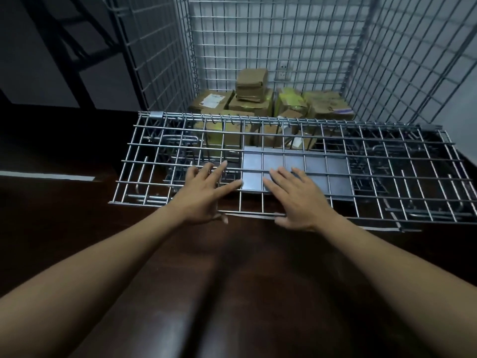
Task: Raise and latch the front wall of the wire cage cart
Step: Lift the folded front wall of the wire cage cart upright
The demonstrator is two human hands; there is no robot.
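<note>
The wire cage cart stands in front of me with its back and side walls upright. Its front wall, a wire-mesh panel with a grey metal plate in the middle, is folded down and slopes out toward me from its hinge bar. My left hand lies flat on the mesh left of the plate, fingers spread, thumb at the panel's near edge. My right hand rests flat on the plate area, fingers apart, thumb under the near edge wire. Neither hand is closed around a wire.
Several cardboard boxes are stacked on the cart floor behind the lowered panel. Dark glossy floor stretches under my arms. A dark metal frame stands at the far left beside the cart's left side wall.
</note>
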